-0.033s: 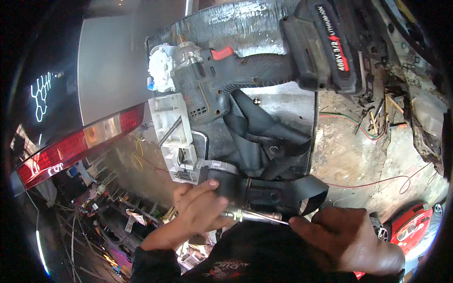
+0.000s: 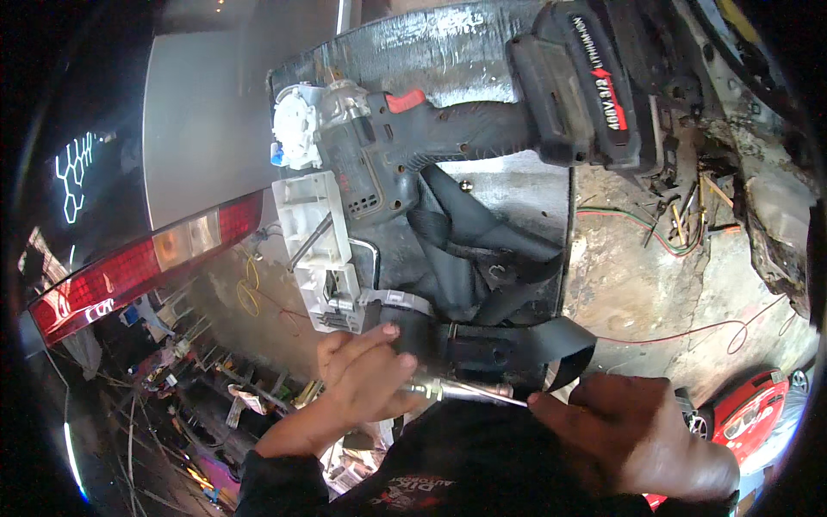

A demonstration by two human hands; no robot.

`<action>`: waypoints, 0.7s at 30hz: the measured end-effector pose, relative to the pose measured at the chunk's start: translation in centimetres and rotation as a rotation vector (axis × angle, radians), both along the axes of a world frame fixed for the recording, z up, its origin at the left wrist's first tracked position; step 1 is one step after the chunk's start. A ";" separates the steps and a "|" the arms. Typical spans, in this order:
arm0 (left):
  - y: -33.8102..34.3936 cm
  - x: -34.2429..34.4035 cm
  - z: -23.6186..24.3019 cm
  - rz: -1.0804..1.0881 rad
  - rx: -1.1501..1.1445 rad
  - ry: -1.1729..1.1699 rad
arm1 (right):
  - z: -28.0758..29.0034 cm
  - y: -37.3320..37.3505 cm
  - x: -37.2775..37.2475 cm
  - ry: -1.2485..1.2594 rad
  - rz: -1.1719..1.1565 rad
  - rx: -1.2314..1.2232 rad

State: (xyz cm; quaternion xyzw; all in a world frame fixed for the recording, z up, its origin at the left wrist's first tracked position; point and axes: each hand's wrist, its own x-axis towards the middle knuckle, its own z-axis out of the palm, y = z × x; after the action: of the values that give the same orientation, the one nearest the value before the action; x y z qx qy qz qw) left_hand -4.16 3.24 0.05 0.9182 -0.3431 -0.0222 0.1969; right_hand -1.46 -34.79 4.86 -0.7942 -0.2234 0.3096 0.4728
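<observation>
My left hand [image 2: 366,375] is closed around the near left end of a seat belt retractor [image 2: 409,338], its thumb and fingers on the black reel housing. A silver metal tube [image 2: 461,391] runs along the retractor's near side, starting beside my left fingers. My right hand [image 2: 633,431] pinches the end of a thin, pale metal rod [image 2: 508,399] lying beside that tube. Black belt webbing [image 2: 564,345] loops out above my right hand, and more webbing [image 2: 469,233] lies crumpled behind. What my curled right fingers cover is hidden.
A cordless impact wrench [image 2: 379,155] with a large battery [image 2: 586,86] lies across the worn work surface [image 2: 413,56]. By its head are a white plastic part [image 2: 314,233] and a round white part [image 2: 295,125]. A car tail light [image 2: 181,246] is left; tools [image 2: 685,215] lie right.
</observation>
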 end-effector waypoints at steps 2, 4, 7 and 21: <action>-0.9 0.6 0.4 0.007 0.021 -0.021 | 0.8 -0.7 -0.1 -0.031 0.034 -0.046; -1.7 1.1 0.8 0.033 0.046 -0.026 | 1.5 -0.8 0.0 -0.036 0.050 -0.084; -2.5 2.9 1.9 0.060 0.039 0.076 | 2.9 -0.1 0.4 -0.047 -0.051 -0.121; -3.3 5.5 2.3 0.006 -0.098 0.074 | 5.3 2.0 0.7 -0.400 0.011 -0.278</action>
State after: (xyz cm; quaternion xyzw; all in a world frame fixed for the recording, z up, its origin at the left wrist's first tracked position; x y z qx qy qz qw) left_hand 1.38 -0.08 2.37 0.9070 -0.3335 -0.0387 0.2544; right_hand -0.76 -32.77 10.13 -0.8960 -0.2720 0.1765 0.3035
